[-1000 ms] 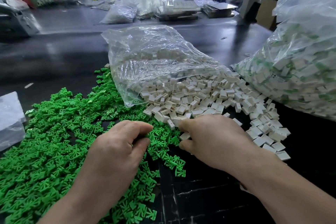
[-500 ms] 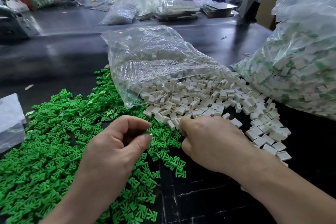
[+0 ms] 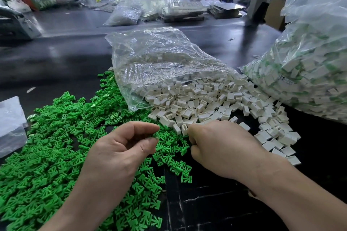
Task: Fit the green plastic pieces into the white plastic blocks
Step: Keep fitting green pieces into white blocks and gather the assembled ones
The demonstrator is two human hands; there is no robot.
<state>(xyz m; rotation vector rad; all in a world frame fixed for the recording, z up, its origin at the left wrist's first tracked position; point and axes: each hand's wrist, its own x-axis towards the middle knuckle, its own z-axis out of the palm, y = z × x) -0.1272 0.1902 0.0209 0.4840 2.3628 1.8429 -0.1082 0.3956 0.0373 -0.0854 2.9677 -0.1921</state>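
Dark worktable (image 3: pixel 216 202) across whole view, cluttered w/ bags at far end. Far right: big clear bag (image 3: pixel 308 58) stuffed w/ white blocks showing green inside, prob finished assemblies, so a good share of the job looks done. Centre: smaller open clear bag (image 3: pixel 159 62) lying on its side, spilling loose white plastic blocks (image 3: pixel 216 99) toward near right; hundreds, all seemingly empty. Left & near: wide spread of loose green plastic pieces (image 3: pixel 47 155), also hundreds, edge touching the white pile. Plenty left on both sides, nowhere near end. Near centre, left hand (image 3: pixel 120 148) over the green heap, thumb & forefinger curled nearly closed, pinching one small green piece (image 3: pixel 155 134) at the tips; other fingers loosely bent. Right hand (image 3: pixel 221 146) just beside it at the near edge of the white pile, fist-like, fingers folded under & hidden; a white block (image 3: pixel 185 129) sits at the fingertips, but can't tell if gripped or only touched. Piece & block close, not yet joined. Current step judged: picking up one pair for next fit.
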